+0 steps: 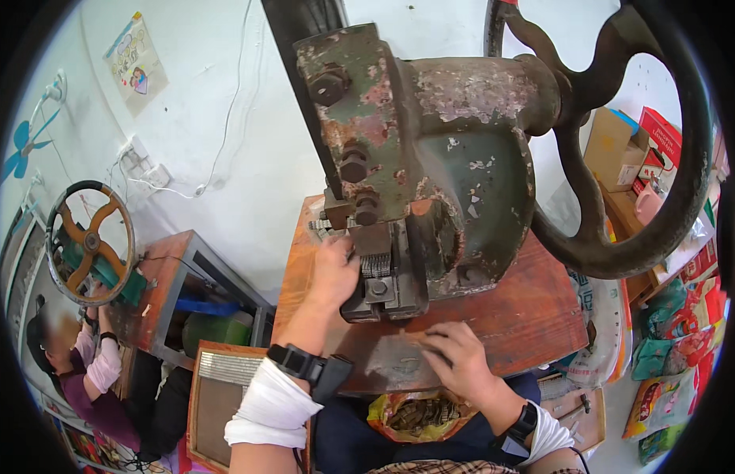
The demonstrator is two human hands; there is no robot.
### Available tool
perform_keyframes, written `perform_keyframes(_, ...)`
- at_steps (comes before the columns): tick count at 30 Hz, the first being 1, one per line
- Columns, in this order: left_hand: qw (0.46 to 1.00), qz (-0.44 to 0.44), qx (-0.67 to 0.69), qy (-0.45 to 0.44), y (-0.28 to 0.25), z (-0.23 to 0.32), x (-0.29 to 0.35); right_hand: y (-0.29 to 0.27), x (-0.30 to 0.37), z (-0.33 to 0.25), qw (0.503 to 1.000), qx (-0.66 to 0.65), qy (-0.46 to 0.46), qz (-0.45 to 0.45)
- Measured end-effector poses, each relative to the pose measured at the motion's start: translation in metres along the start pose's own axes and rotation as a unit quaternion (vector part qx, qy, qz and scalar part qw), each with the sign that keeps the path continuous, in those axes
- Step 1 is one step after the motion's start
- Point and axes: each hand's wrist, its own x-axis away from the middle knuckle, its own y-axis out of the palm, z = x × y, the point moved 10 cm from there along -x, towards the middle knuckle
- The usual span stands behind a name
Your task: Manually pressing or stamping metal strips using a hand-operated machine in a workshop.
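Note:
A heavy hand press (470,182) with chipped green paint stands on a reddish-brown wooden table (533,316). My left hand (333,272) is at the left side of the press's die (375,272), fingers curled together just below the ram. Whatever they pinch is hidden. Ridged metal, like a row of small teeth, shows in the die beside my fingertips. Over the table's near edge hovers my right hand (461,359), thumb and fingers apart, close to small scraps on the wood. Below it, a yellow and red plastic bag (381,412) holds many small brownish metal pieces.
The press's big handwheel (577,229) curves out at right. A wooden tray (217,403) with metal strips lies left of my forearm. Another person (87,371) sits at a second press (91,245) far left. Bags (668,379) and cartons (616,150) are piled at right.

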Motion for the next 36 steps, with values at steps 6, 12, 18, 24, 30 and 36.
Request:
perform_keyframes(6, 0.986, 0.126, -0.092, 0.051, 0.0, 0.022, 0.01, 0.001, -0.086, 0.006, 0.994, 0.078, 0.001, 0.077)
perform_keyframes(12, 0.999, 0.018, 0.018, 0.034, 0.011, 0.014, 0.011, 0.032, -0.119, 0.036, 0.989, 0.104, 0.093, 0.038)
perform_keyframes(18, 0.999, 0.05, 0.005, 0.006, 0.01, 0.008, 0.015, 0.035, -0.125, 0.049, 0.991, 0.042, 0.125, 0.002)
perform_keyframes(24, 0.993, 0.017, -0.116, 0.005, 0.015, 0.023, 0.017, 0.027, -0.118, 0.052, 0.993, -0.003, 0.114, -0.009)
perform_keyframes(30, 0.996, 0.015, -0.087, -0.026, 0.016, 0.013, 0.017, 0.024, -0.118, 0.048, 0.994, 0.02, 0.106, 0.016)
perform_keyframes(36, 0.999, 0.015, -0.009, -0.031, 0.015, 0.006, 0.019, 0.018, -0.115, 0.045, 0.995, 0.008, 0.101, 0.02)
